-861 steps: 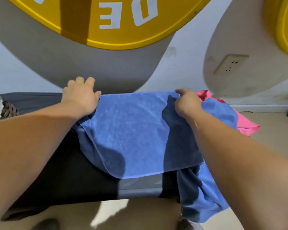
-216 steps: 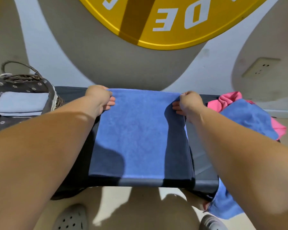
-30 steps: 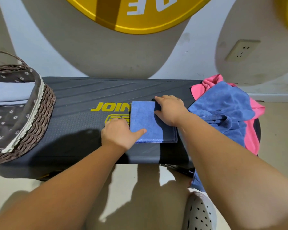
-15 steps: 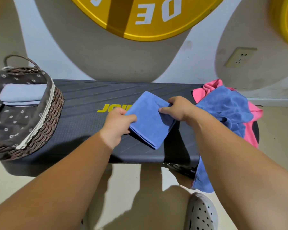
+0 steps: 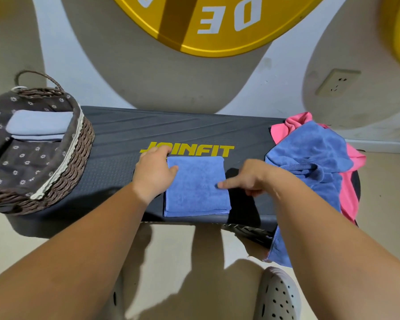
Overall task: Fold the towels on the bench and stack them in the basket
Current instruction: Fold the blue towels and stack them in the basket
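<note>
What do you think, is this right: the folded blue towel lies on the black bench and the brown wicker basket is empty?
No: the head view shows a folded pale-blue towel in the brown wicker basket; the rest holds.

Looks like a gym: JOINFIT bench (image 5: 116,162) under left hand (image 5: 154,174) and right hand (image 5: 252,179), yellow lettered disc (image 5: 217,42) beyond.
</note>
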